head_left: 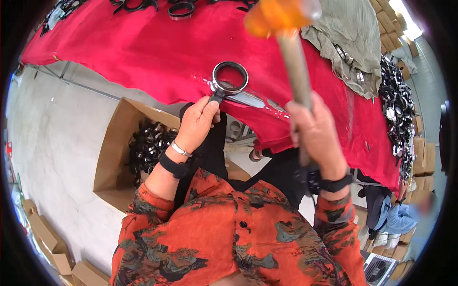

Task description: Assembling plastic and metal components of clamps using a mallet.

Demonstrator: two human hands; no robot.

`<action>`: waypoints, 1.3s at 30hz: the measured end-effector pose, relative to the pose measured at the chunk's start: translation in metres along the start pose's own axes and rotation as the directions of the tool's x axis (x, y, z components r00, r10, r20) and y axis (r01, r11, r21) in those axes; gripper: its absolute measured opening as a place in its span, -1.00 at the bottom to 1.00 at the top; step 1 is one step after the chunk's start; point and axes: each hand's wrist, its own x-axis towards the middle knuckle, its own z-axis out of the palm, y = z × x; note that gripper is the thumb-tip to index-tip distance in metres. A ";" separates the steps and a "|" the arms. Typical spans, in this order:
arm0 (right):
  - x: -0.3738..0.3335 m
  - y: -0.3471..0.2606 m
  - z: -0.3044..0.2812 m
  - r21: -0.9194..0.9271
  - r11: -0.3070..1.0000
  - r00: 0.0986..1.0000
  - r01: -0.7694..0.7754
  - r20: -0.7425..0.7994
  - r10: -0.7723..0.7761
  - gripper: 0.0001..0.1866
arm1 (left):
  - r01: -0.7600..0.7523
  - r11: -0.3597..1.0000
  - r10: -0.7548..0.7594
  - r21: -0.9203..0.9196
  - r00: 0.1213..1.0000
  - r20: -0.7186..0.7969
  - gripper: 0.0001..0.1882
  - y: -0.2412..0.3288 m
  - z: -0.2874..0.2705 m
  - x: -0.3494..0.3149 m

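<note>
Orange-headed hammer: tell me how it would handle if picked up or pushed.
The hammer probably feels head-heavy, as its bulky orange head tops a slimmer handle. The handle looks straight in the right hand, so it is likely stiff. Laid down, it might roll a little, since the head looks rounded, though blurred.

Silvery black-lined ring over red cloth, orange-headed mallet, raised

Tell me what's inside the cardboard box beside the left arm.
The box holds a heap of black and silver ring-like pieces. Whatever lies beneath the top layer is covered, and the left forearm hides part of the box.
</note>
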 end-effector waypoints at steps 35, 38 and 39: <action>-0.040 0.030 0.020 -0.375 0.832 0.898 0.410 0.006 -0.440 -0.69 | -0.015 1.000 0.015 0.012 0.999 -0.039 -0.66 -0.002 0.007 0.002; -0.006 0.048 0.033 -0.583 0.734 0.937 0.348 0.215 -0.275 -0.59 | -0.030 0.999 0.027 -0.030 0.996 -0.090 -0.67 -0.003 0.015 0.001; 0.000 0.042 0.036 -0.585 0.731 0.936 0.352 0.216 -0.279 -0.59 | -0.031 0.999 0.033 0.013 0.994 -0.105 -0.67 -0.004 0.014 -0.001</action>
